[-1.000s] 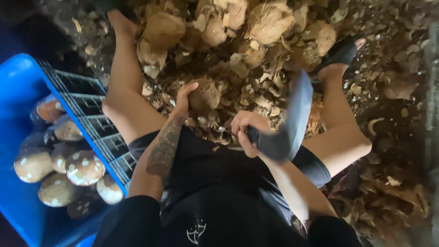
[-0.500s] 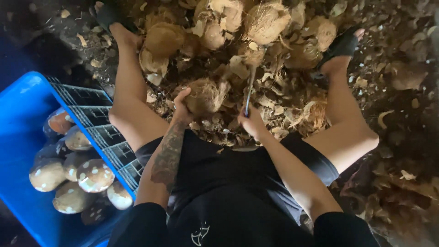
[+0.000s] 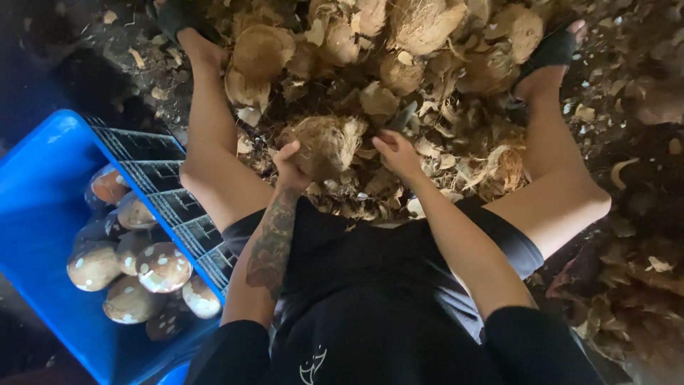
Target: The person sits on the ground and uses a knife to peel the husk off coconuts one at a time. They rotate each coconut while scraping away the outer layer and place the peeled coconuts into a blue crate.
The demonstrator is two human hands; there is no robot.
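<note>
My left hand [image 3: 288,165] grips the near left side of a fibrous brown coconut [image 3: 329,145] and holds it on the husk pile between my knees. My right hand [image 3: 396,152] is just right of the coconut, closed on the handle of a dark cleaver [image 3: 404,116]. Only a short piece of the blade shows beyond my fingers, low among the husks. My tattooed left forearm and bare right forearm reach out over my black shorts.
A heap of coconut husks and shells [image 3: 399,50] covers the ground ahead and to the right. My bare legs flank it, feet in black sandals [image 3: 552,50]. A blue plastic crate [image 3: 43,214] at my left holds several husked, speckled coconuts [image 3: 162,267].
The cleaver was raised high in my right hand, then swung down; now it is low beside the coconut. My left hand has closed around the coconut and shifted it slightly.
</note>
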